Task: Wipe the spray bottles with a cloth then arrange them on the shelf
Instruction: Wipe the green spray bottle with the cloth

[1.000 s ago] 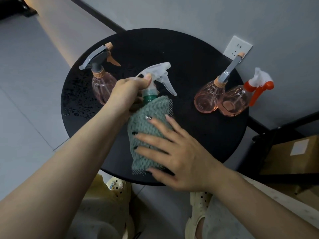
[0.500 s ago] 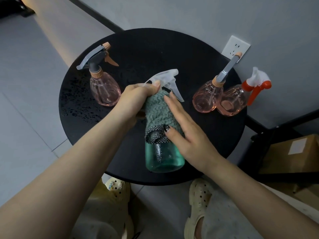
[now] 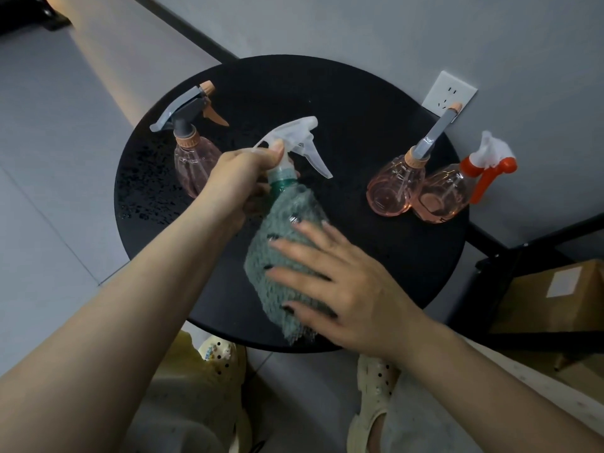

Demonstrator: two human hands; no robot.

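Change: half a second ago I had the cloth [image 3: 287, 256] bunched high near the neck, with the lower green body bare; now it is back down over the body, as it lay a second ago.
Meaning for the task: I judge this to be an up-and-down wiping stroke on the first bottle, so the wipe is under way and nothing has gone to the shelf yet.
Left hand: my left hand [image 3: 242, 181] is curled round the neck of the green spray bottle [image 3: 282, 183], thumb up against the clear trigger head, holding it tilted above the table [image 3: 343, 125].
Right hand: my right hand [image 3: 340, 282] lies with straight, spread fingers pressing the cloth onto the bottle's body; it grips nothing.
Task thing: the green spray bottle is in centre frame, over the near half of the table, its body almost wholly hidden by the cloth.
Waiting bottles: a pink bottle with grey trigger [image 3: 192, 158] stands at the left of the table; a pink bottle with grey head [image 3: 397, 186] and a pink bottle with orange trigger [image 3: 447, 191] stand touching at the right edge.
Shelf: a dark frame [image 3: 523, 256] at the right of the frame holds a cardboard box [image 3: 555, 295]; I take it for the shelf, though I cannot be sure.
Table surface: droplets speckle its left side.
Writing: none readable; the bottles carry no label I can see, and the box's pale sticker is too blurred to read.
Wall: a white socket [image 3: 449, 93] at upper right, unmarked.
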